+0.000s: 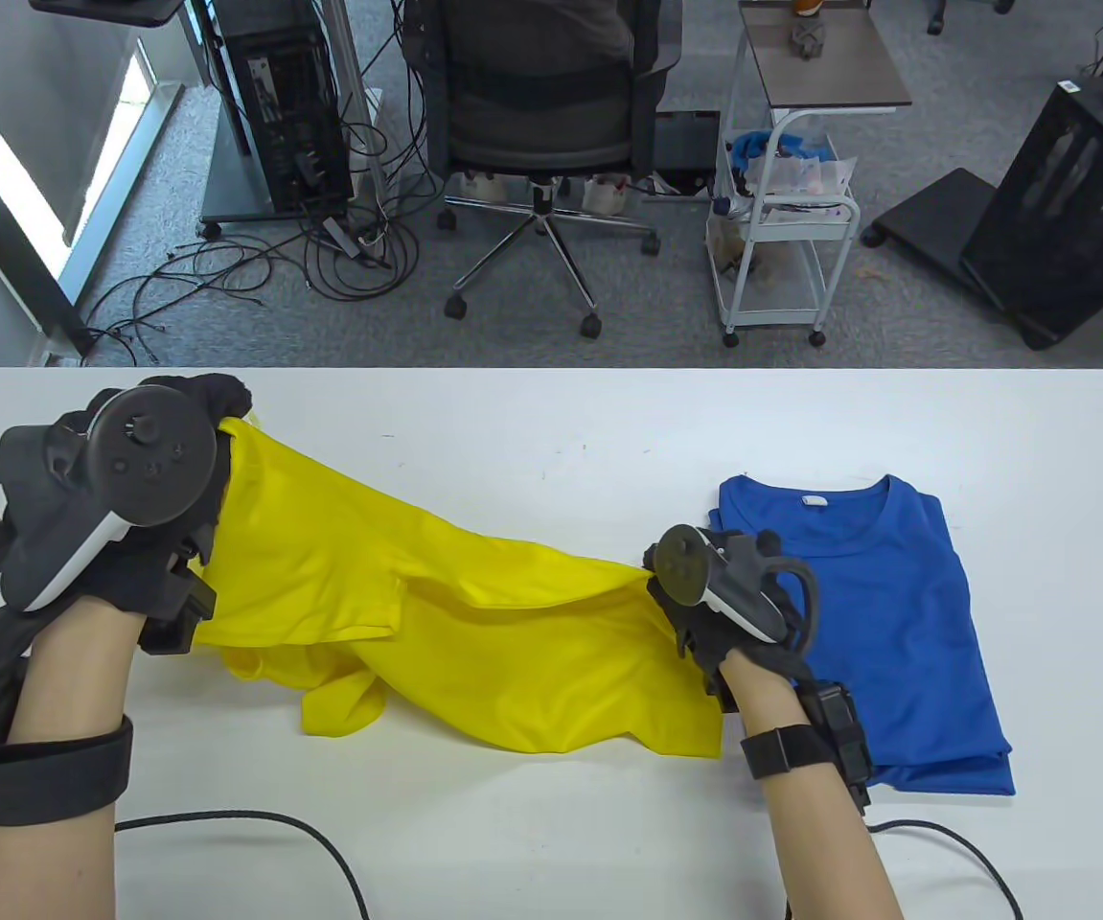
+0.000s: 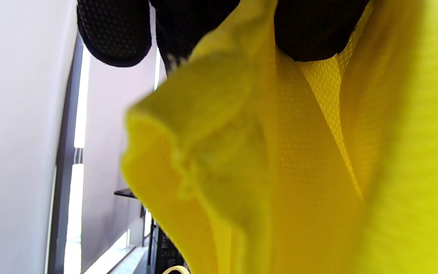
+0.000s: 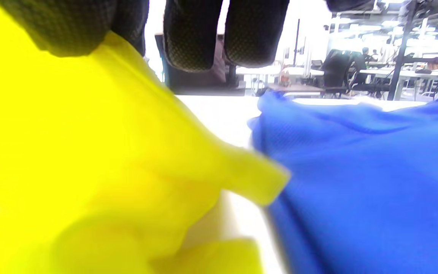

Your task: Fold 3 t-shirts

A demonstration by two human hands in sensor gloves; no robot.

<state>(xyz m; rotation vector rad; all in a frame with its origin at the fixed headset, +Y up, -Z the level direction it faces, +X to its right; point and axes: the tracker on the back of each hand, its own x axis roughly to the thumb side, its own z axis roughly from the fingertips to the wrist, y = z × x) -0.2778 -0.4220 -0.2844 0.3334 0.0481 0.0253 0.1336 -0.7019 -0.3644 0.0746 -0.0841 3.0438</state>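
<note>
The left hand (image 1: 144, 479), at the left of the table view, is closed on one end of the yellow t-shirt (image 1: 474, 632); in the left wrist view gloved fingers (image 2: 114, 32) are seen curled over bunched yellow mesh fabric (image 2: 280, 160), which is raised off the surface there. The right hand (image 1: 719, 594), just right of centre in the table view, grips the opposite end of the same shirt; in the right wrist view one fingertip (image 3: 63, 26) presses into the yellow cloth (image 3: 70, 144), while two further fingers (image 3: 222, 34) hang clear of it.

Between the two hands the yellow t-shirt is stretched as a slack ridge running from upper left to centre right. Its lower part lies crumpled on the white surface (image 1: 561, 431), with one sleeve folded under near the lower middle.

A blue t-shirt (image 1: 896, 632) lies folded into a rectangle at the right of the frame, neck opening and label toward the far edge; its left edge is partly covered by the right hand. In the right wrist view the blue fabric (image 3: 367, 182) lies just beside the yellow hem.

Black cables (image 1: 254, 824) run across the near edge of the surface. An office chair (image 1: 537, 125) and a white trolley (image 1: 781, 240) stand on the floor beyond.
</note>
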